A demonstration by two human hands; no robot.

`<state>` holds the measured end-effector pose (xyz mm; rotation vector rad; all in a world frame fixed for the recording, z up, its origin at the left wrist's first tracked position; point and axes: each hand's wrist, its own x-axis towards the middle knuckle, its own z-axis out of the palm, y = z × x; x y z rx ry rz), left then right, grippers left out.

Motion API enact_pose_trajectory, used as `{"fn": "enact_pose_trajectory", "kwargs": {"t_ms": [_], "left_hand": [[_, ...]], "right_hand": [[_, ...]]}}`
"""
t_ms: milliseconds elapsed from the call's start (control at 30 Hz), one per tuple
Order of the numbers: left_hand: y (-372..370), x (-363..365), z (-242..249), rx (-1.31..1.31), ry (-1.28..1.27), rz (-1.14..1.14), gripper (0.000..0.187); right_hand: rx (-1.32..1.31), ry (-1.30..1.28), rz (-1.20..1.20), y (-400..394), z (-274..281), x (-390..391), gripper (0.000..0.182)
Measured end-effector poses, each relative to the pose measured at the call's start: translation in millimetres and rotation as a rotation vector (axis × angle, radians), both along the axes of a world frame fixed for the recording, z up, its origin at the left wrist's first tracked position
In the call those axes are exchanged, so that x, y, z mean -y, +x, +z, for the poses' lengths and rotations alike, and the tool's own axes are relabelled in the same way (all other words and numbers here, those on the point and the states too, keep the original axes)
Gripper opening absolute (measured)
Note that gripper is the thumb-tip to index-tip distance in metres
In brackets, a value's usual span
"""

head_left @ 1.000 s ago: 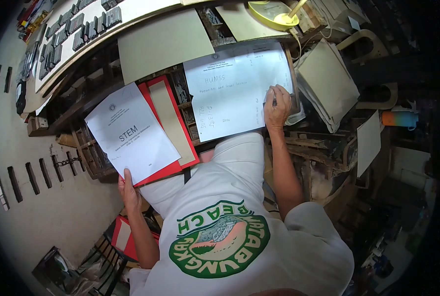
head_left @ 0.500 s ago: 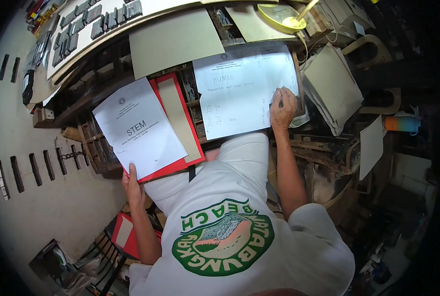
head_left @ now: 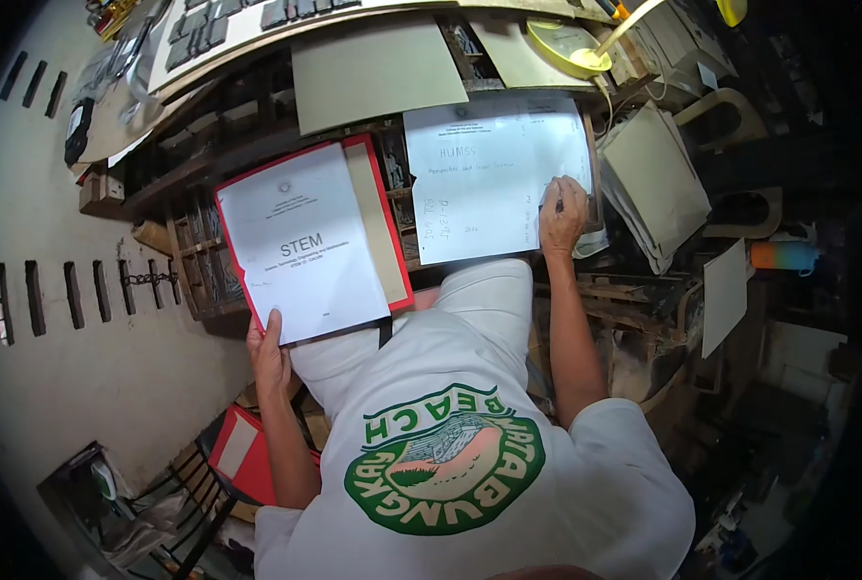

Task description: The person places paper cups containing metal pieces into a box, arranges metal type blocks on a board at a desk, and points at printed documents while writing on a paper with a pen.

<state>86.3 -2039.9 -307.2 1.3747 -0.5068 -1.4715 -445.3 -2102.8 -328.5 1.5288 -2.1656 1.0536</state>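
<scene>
My left hand [head_left: 270,350] grips the lower left corner of a white printed sheet headed STEM [head_left: 326,246] together with the red folder [head_left: 402,261] under it, thumb on top. A cream panel [head_left: 370,208] shows on the folder to the right of the sheet. My right hand [head_left: 563,215] rests with curled fingers on the right edge of another white sheet, marked HUMSS in handwriting [head_left: 469,193]. Something small and dark shows at its fingers, too small to name. More handwriting runs along this sheet's lower left and right side.
Wooden type trays [head_left: 199,256] lie beneath the papers. A grey board [head_left: 378,72] covers part of them behind. Dark metal blocks [head_left: 199,34] sit on the upper table, near a yellow lamp base [head_left: 571,53]. Stacked boards [head_left: 648,184] lean at right; another red folder [head_left: 242,449] lies lower left.
The STEM sheet has turned and now lies squarer over the red folder, whose left and top edges show. My right hand has shifted slightly down the HUMSS sheet. The view has moved a little.
</scene>
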Motion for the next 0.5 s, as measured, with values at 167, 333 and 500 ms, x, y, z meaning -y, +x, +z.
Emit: {"fn": "enact_pose_trajectory", "kwargs": {"t_ms": [167,333,500], "left_hand": [[-6,-1,5,-0.029,0.035,0.073,0.037],[-8,-2,4,-0.047,0.040,0.095,0.038],[-11,2,4,0.001,0.075,0.108,0.040]], "right_hand": [[-0.021,-0.018,0.008,-1,-2,0,0.019],[-0.009,-0.012,0.002,1,0,0,0.019],[-0.009,-0.003,-0.004,-1,-3,0,0.019]]}}
